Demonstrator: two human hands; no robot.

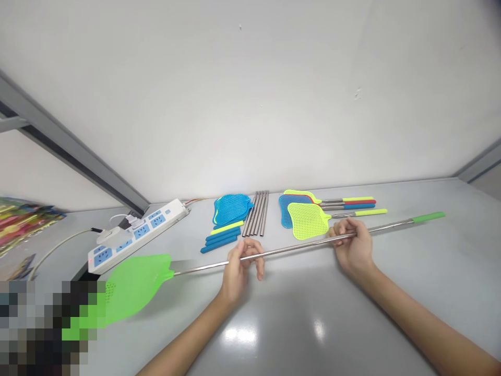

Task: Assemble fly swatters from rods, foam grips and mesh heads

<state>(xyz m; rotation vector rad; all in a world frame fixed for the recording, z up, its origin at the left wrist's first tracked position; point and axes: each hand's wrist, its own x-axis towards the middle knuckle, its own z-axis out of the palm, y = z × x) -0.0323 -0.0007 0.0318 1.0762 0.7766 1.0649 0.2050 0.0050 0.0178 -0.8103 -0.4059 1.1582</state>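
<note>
A green fly swatter (136, 284) with a long extended metal rod is held level above the table by both hands. My left hand (239, 269) is closed loosely around the rod at mid-length, its fingers partly curled. Farther right, my right hand (352, 245) grips the same rod, fingers wrapped round it. The swatter's green handle (428, 216) sticks out beyond the right hand. Its head points to the lower left, where a pixelated patch hides part of it. Just behind the right hand lies a yellow swatter (311, 220).
More swatters (295, 201) in blue, red and yellow lie at the back. Loose blue swatter heads (233, 209), several metal rods (256, 214) and blue and yellow handles (221, 240) lie left of them. A power strip (136, 235) with plugs and colourful packages (23, 219) are at left.
</note>
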